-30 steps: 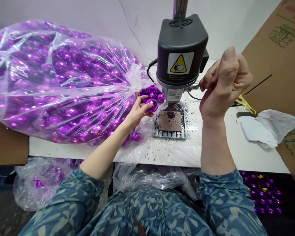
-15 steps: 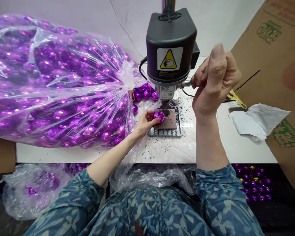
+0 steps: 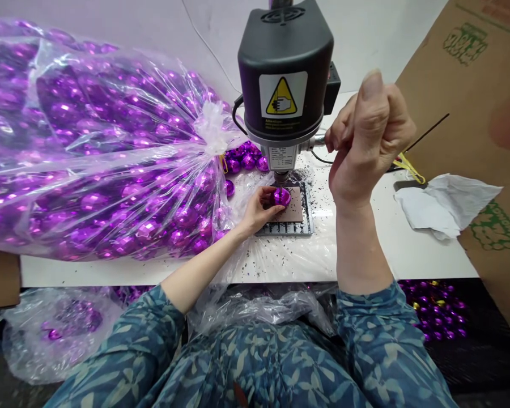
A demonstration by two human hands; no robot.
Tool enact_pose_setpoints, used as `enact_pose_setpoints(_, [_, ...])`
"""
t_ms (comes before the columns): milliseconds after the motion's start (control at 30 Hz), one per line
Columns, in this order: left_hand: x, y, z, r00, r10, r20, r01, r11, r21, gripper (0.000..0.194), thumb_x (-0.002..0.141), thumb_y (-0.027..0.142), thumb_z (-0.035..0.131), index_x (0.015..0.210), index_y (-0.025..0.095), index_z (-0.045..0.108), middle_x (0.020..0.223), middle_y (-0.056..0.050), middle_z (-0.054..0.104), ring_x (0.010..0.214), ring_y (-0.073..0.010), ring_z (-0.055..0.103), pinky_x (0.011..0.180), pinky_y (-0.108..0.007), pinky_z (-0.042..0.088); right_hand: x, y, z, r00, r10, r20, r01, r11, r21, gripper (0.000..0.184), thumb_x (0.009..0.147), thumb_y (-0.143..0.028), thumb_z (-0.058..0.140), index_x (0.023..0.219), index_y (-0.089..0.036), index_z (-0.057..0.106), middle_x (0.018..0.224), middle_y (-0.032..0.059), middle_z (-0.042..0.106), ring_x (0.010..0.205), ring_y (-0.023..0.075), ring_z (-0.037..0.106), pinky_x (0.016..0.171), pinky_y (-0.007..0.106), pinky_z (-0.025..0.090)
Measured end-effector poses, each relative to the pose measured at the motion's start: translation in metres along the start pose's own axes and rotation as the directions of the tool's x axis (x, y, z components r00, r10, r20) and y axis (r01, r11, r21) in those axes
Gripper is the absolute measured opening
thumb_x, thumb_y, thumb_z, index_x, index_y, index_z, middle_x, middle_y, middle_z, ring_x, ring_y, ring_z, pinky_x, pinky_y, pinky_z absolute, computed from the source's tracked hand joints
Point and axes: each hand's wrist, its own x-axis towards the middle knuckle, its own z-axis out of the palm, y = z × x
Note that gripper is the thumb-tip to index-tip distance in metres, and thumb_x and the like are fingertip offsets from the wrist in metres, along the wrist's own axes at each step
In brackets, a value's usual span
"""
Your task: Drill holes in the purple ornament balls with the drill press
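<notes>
Left grip [image 3: 258, 213] is pinched partway closed on a shiny purple faceted ball [image 3: 283, 197], thumb on the near side and fingers around the far side. That ball sits on a brown square pad [image 3: 296, 215], right under the chuck [image 3: 281, 177] of a small drill press [image 3: 285, 62] — can't tell from this angle whether the bit is actually touching it.

Right grip [image 3: 369, 144] is closed up in a fist, thumb on top, around a short metal lever [image 3: 318, 140] that sticks out of the machine's side. Most of the handle is hidden by the fingers.

Under the pad there's a slotted metal base plate [image 3: 285, 229], with dark shavings [image 3: 309, 177] scattered around it on the white surface [image 3: 365, 255]. A huge clear bag [image 3: 123, 147] stuffed with more purple balls takes up the left side, bunched at its neck, and a few loose balls [image 3: 248, 162] lie just beside that neck, near the press.

Over to the right — crumpled white paper [image 3: 446, 207], a yellow-handled tool [image 3: 410, 168] and a big cardboard box [image 3: 437, 107]. Below the edge on that side, rows of purple balls [image 3: 442, 317] show, with a couple of yellow bits among them.
</notes>
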Motion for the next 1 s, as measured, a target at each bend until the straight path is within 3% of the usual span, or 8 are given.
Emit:
enact_pose_setpoints(100, [-0.004,0.002,0.002,0.999,0.042,0.027,-0.043,0.997,0.06,0.049,0.074,0.023,0.087,0.116,0.019,0.062,0.109,-0.008,0.073,0.096,-0.0207,0.071,0.089,-0.041,0.061,0.0,0.0,0.0,1.0,0.006,0.0,-0.006,1.0,0.014,0.061,0.086,-0.075,0.052,0.062,-0.023,0.029,0.048,-0.0069,0.027,0.04,0.0057,0.025,0.041,0.028,0.03])
enact_pose_setpoints(267, [-0.006,-0.003,0.006,0.998,0.069,-0.003,-0.069,0.994,0.082,0.05,0.074,0.025,0.088,0.117,0.022,0.062,0.129,-0.01,0.07,0.109,-0.0233,0.07,0.098,-0.045,0.058,-0.003,-0.002,-0.001,1.0,-0.019,-0.014,0.02,0.998,0.059,0.062,0.087,-0.069,0.058,0.059,-0.023,0.028,0.047,-0.0064,0.027,0.039,0.0058,0.027,0.041,0.029,0.025])
enact_pose_setpoints(433, [-0.005,-0.008,0.01,0.997,0.069,-0.021,-0.067,0.996,0.066,0.048,0.078,0.027,0.087,0.119,0.021,0.062,0.118,-0.009,0.073,0.104,-0.0223,0.071,0.094,-0.041,0.058,-0.012,-0.004,-0.002,0.998,-0.05,-0.038,0.052,0.997,0.062,0.064,0.091,-0.06,0.061,0.055,-0.021,0.024,0.044,-0.0051,0.026,0.038,0.006,0.026,0.042,0.03,0.019])
enact_pose_setpoints(800, [-0.007,-0.007,0.011,0.997,0.069,-0.027,-0.069,0.998,-0.002,0.048,0.078,0.025,0.087,0.117,0.02,0.06,0.118,-0.01,0.073,0.105,-0.0218,0.072,0.095,-0.039,0.058,-0.026,0.004,-0.009,0.986,-0.161,-0.041,0.165,0.977,0.134,0.066,0.094,-0.038,0.061,0.052,-0.016,0.016,0.043,-0.0038,0.018,0.038,0.0054,0.023,0.042,0.029,0.016])
enact_pose_setpoints(1000, [-0.007,-0.009,0.012,0.998,0.063,-0.029,-0.063,0.998,-0.016,0.048,0.078,0.022,0.087,0.117,0.02,0.06,0.119,-0.01,0.072,0.106,-0.0222,0.072,0.096,-0.041,0.059,-0.032,0.019,-0.012,0.955,-0.28,-0.1,0.287,0.955,0.067,0.066,0.095,-0.041,0.059,0.052,-0.017,0.016,0.041,-0.0051,0.016,0.036,0.005,0.02,0.038,0.027,0.02])
